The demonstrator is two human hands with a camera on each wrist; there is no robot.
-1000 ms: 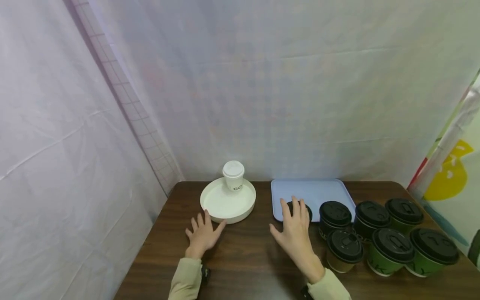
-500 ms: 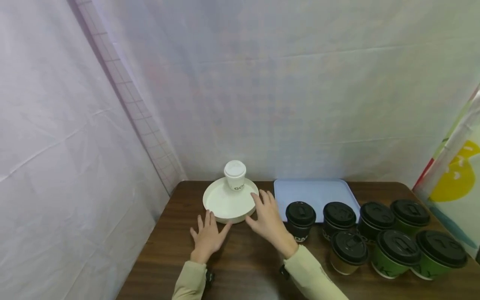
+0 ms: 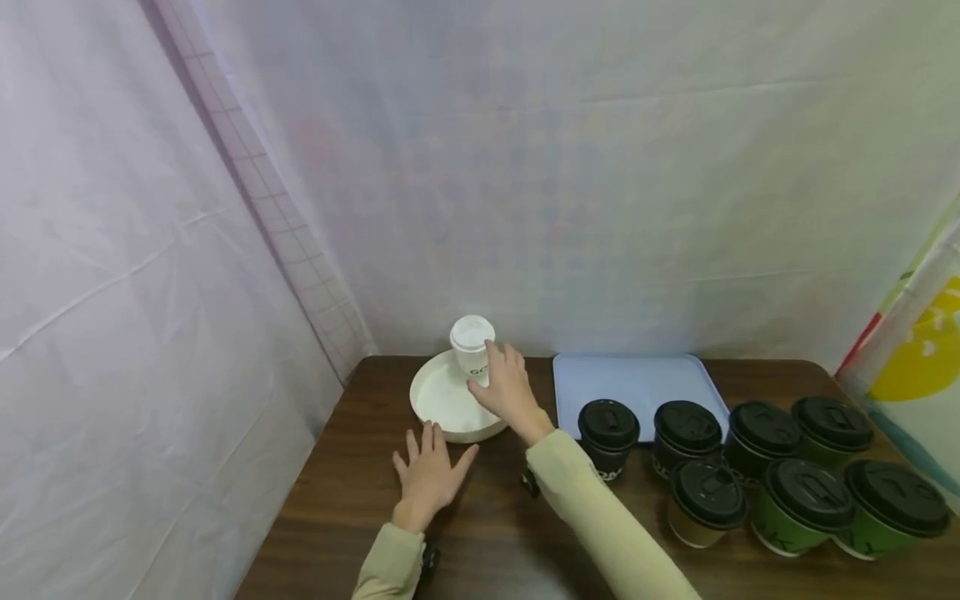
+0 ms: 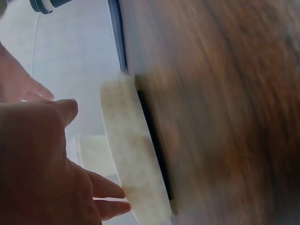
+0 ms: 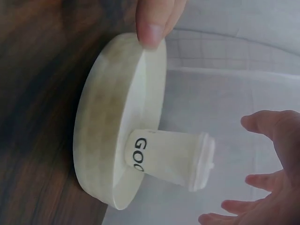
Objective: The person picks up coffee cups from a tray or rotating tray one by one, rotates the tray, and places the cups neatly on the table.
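Observation:
A white round tray (image 3: 438, 400) bears a white lidded paper cup (image 3: 468, 336), upright toward its back. My left hand (image 3: 427, 483) has its fingers spread, fingertips right at the tray's near rim; the left wrist view shows two fingers against the tray wall (image 4: 129, 140). My right hand (image 3: 510, 390) reaches over the tray's right side, and its fingertips overlap the cup in the head view. In the right wrist view a gap shows between those spread fingers (image 5: 262, 183) and the cup (image 5: 171, 157), which has dark letters near its base.
A light blue rectangular tray (image 3: 633, 379) lies at the back of the wooden table (image 3: 480, 542). Right of my right arm stand several black-lidded cups: dark ones (image 3: 609, 433), a brown one (image 3: 701, 517) and green ones (image 3: 787, 517). White curtains (image 3: 600, 183) hang behind and to the left.
My right hand has moved left, from over a black-lidded cup to beside the white cup. My left hand stays at the tray's near rim. The view has shifted slightly.

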